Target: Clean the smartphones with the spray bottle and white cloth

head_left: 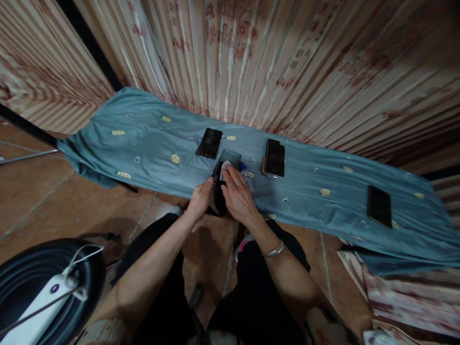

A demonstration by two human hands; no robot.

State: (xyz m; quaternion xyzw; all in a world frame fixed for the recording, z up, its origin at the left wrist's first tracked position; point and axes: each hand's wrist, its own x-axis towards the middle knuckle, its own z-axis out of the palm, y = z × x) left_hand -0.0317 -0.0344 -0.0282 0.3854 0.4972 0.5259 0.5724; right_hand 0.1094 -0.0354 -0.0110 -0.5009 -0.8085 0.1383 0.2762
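Nearest the camera, at the lower left, a white power strip (43, 299) lay across a round black object (21, 278), its cable looping over the rim. The person's legs in dark trousers (251, 306) filled the bottom middle, above a brown tiled floor (43, 201). Both bare forearms reached forward from there, the right one wearing a silver bracelet (275, 249) at the wrist.

The left hand (199, 199) was curled around the left edge of a dark phone (217, 194), fingers closed on it and holding it tilted at the near edge of the cloth-covered surface. The right hand (237, 194) lay over the phone from the right, its fingers partly bent and pressing a small white cloth (225, 166) against the upper part of the screen. Just beside the right hand, on the far right side of it, a small clear bottle with a blue cap (247, 177) lay on the teal cloth (143, 143).

Farther along the cloth, a phone with a cracked screen (209, 143) lay just beyond the held one, to the left. Another black phone (274, 158) lay to the right of it, well apart. A fourth phone (379, 206) sat far out on the right end of the cloth. Behind everything hung a striped, flower-patterned curtain (269, 57).
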